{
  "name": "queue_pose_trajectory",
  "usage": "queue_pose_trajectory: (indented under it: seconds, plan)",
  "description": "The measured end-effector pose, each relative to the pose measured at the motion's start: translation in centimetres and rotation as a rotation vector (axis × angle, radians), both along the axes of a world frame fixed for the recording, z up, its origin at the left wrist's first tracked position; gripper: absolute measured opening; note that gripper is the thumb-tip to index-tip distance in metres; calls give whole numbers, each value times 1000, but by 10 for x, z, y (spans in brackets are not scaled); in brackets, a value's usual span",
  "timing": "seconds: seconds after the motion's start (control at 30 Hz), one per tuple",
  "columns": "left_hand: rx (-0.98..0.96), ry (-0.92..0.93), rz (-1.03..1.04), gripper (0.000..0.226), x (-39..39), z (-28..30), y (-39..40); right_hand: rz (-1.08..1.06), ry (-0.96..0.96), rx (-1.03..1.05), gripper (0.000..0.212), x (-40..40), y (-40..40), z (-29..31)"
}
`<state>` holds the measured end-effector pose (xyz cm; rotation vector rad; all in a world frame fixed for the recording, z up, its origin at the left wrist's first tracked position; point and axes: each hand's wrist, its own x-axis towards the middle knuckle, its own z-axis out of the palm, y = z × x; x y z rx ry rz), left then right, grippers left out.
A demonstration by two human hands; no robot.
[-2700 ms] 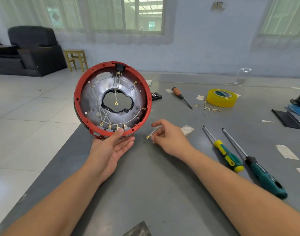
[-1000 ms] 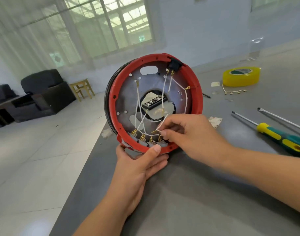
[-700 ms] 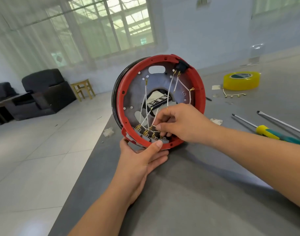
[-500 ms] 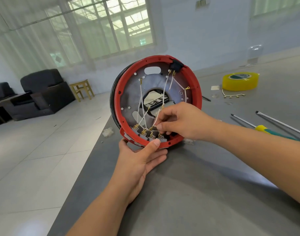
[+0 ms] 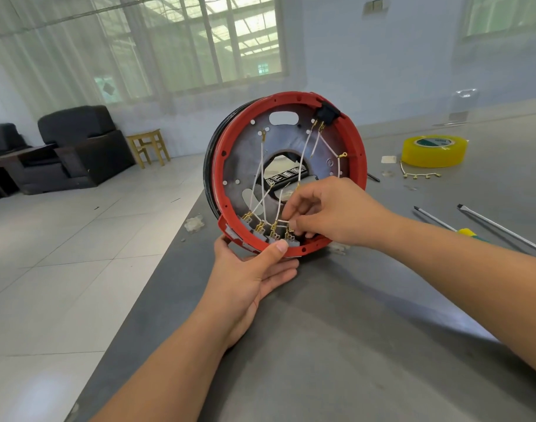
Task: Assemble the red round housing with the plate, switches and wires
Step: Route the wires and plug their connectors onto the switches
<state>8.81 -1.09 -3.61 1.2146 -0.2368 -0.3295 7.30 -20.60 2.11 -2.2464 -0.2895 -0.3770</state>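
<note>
Red round housing (image 5: 359, 153): stands on edge, tilted, at the left edge of the grey surface (image 5: 337, 345), open side toward the camera
Metal plate (image 5: 248, 166): seated inside the red rim, with a central opening
White wires (image 5: 262, 166): several, gold terminals, running across the plate down to a row of grey switches (image 5: 262, 231) at the lower rim; black switch (image 5: 327, 112) at the upper rim
Left hand (image 5: 254, 275): under the housing, palm up, thumb pressed on the lower red rim, fingers straight beneath it
Right hand (image 5: 330, 213): fingers curled, pinching a wire end at the switch row
Also on the surface: yellow tape roll (image 5: 434, 150), right; loose wire strip (image 5: 422, 175) just before it; two screwdrivers (image 5: 501, 229) at the right edge
</note>
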Motion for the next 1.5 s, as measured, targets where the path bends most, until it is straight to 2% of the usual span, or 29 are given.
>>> queue_pose_trajectory:
  seconds: [0.3, 1.0, 1.37, 1.5]
  plan:
    - [-3, 1, 3, 75, 1, 0, -1, -15, -61, -37, 15, 0, 2, -4]
    - [-1, 7, 6, 79, 3, -3, 0, 6, -25, -24, 16, 0, 0, -3]
    - [-12, 14, 8, 74, 2, -2, 1, -7, -98, -150, 18, -1, 1, -5]
    - [-13, 3, 7, 76, 2, -3, 0, -32, -173, -248, 9, -3, 3, -3]
